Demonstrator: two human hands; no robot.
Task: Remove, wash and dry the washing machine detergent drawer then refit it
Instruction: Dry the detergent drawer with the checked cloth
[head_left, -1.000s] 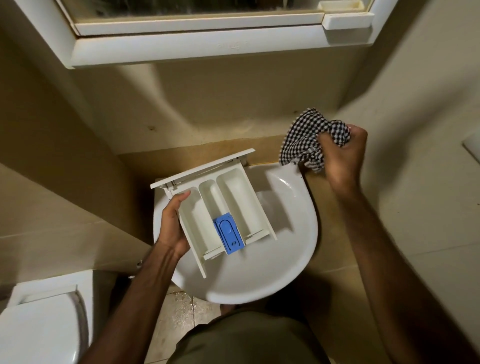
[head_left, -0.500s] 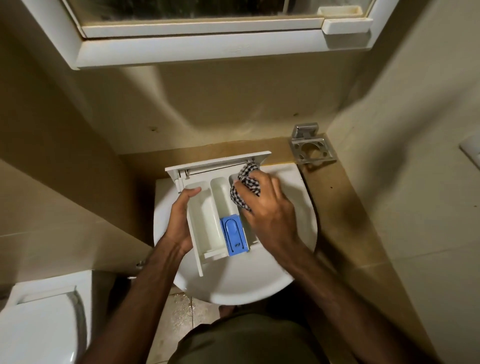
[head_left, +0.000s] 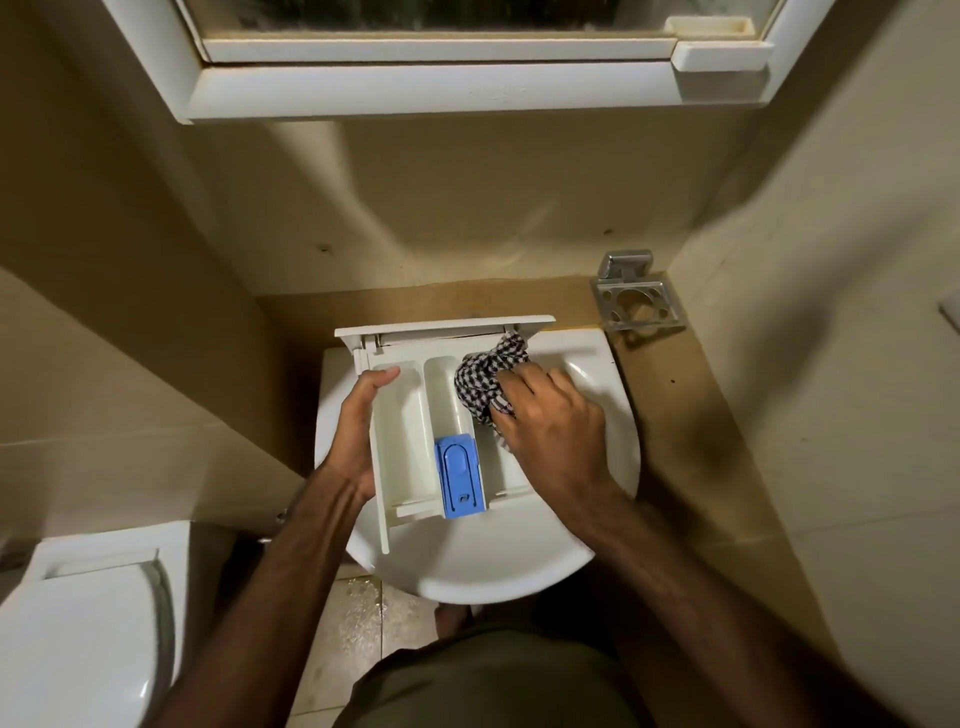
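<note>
The white detergent drawer (head_left: 402, 431) is held level over the white washbasin (head_left: 519, 561), its front panel toward the wall. A blue insert (head_left: 460, 480) sits at the near end of its middle compartment. My left hand (head_left: 358, 431) grips the drawer's left wall, thumb over the rim. My right hand (head_left: 550, 431) presses a bunched black-and-white checked cloth (head_left: 485, 382) into the right compartment, near the front panel. That compartment is mostly hidden by the hand and cloth.
A metal holder (head_left: 636, 301) is fixed to the wall at the back right of the basin. A white toilet (head_left: 78, 634) stands at the lower left. A white-framed cabinet (head_left: 441, 88) hangs above. The floor tiles (head_left: 363, 623) below the basin are wet.
My right hand came down from the upper right with the cloth and pushed it into the drawer's right compartment. The drawer turned squarer to the wall.
</note>
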